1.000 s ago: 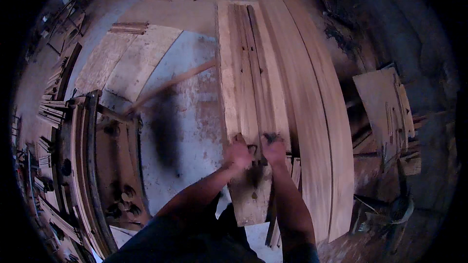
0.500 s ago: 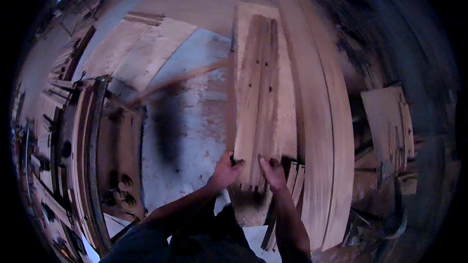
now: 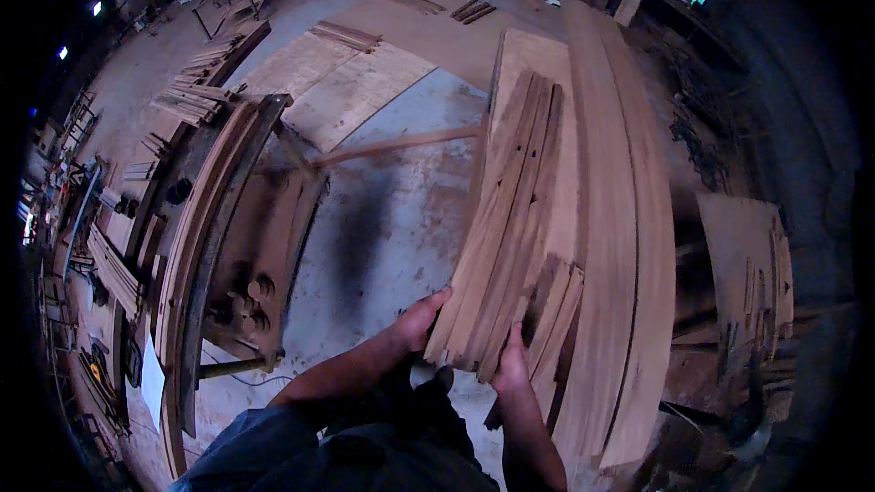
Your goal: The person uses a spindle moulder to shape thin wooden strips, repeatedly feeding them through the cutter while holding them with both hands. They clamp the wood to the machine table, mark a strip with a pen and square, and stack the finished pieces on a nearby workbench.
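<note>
Several long brown wooden strips (image 3: 499, 219) lie side by side in front of me, running away from my body, with a few small dark holes in them. My left hand (image 3: 424, 319) is closed against the left side of their near end, its thumb on the edge. On the other side my right hand (image 3: 513, 363) presses the same near end, thumb pointing forward, fingers partly hidden under the wood. Beneath the strips is a pale flat board (image 3: 533, 50). Right of my right hand is a shorter batch of strips (image 3: 558, 310).
Long wide planks (image 3: 629, 264) stretch along the right. On the left stands a dark-edged bench (image 3: 205, 282) carrying long strips. Flat sheets (image 3: 337, 82) lie on the floor ahead, with small strip piles (image 3: 346, 36) on them. A leaning board (image 3: 738, 264) is at far right.
The view has swung, so the scene sits further right. My hands have shifted from on top of the strips' near end to its two sides, and the strips now lie slanted.
</note>
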Demonstrator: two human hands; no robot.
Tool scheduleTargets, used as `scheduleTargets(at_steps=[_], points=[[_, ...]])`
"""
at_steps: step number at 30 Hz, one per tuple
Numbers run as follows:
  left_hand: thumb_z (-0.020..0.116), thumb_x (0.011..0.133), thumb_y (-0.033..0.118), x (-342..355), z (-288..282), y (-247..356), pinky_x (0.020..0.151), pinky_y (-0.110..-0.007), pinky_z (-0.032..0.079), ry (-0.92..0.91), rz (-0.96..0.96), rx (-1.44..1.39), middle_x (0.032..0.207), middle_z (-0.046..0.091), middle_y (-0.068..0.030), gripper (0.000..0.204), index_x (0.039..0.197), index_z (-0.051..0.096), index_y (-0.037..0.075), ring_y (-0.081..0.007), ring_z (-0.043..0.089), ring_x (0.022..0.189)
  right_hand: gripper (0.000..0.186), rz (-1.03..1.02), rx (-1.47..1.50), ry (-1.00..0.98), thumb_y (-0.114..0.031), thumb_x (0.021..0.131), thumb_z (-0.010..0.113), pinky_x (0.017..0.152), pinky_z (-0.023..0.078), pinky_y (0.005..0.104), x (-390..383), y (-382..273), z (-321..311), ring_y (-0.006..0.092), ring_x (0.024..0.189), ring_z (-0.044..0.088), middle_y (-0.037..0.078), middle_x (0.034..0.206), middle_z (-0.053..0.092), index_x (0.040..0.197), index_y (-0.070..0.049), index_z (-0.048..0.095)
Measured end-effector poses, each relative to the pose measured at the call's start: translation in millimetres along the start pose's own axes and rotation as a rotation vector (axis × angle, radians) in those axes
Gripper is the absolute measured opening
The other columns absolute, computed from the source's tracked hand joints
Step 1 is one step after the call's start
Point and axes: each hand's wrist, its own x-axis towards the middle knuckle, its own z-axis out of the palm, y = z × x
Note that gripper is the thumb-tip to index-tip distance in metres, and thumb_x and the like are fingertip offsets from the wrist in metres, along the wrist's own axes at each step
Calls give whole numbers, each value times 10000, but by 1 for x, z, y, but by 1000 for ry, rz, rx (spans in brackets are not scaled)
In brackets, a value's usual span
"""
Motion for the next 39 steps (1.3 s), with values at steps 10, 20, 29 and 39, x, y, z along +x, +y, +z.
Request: scheduleTargets(at_steps=[10, 20, 29, 39], points=[[650, 912, 236, -75, -52, -102, 1020, -321, 402, -180, 388, 568, 1352, 506, -145, 797, 1539, 168, 133, -211, 531, 1153, 583, -31, 34, -333, -485, 1030, 254, 1045, 390, 462, -63, 121, -47, 307, 1234, 481, 146, 1344, 497, 1403, -55, 381], [696, 767, 318, -179, -125, -87, 1046, -373, 373, -95, 326, 746, 1318, 520, -212, 856, 1442, 302, -32, -269, 510, 1192, 478, 200, -507, -531, -396, 1026, 373, 1092, 329, 391, -100, 198, -25, 283, 1252, 456, 146, 1349, 489, 1352, -53, 435], [735, 761, 272, -295, -157, -87, 1035, -380, 384, 28, 319, 1113, 1358, 487, -189, 870, 1452, 286, -7, -248, 495, 1219, 433, 93, -1440, -1284, -306, 961, 512, 1085, 320, 353, -83, 255, -15, 251, 1259, 450, 152, 1322, 507, 1296, -32, 493], [753, 695, 334, -368, -87, -134, 846, -426, 516, 356, 301, 1505, 1128, 557, -226, 970, 1451, 256, -16, -396, 609, 983, 578, 174, -1310, -1610, -435, 941, 483, 1107, 298, 383, -64, 275, -49, 268, 1285, 425, 147, 1375, 458, 1363, -45, 414]])
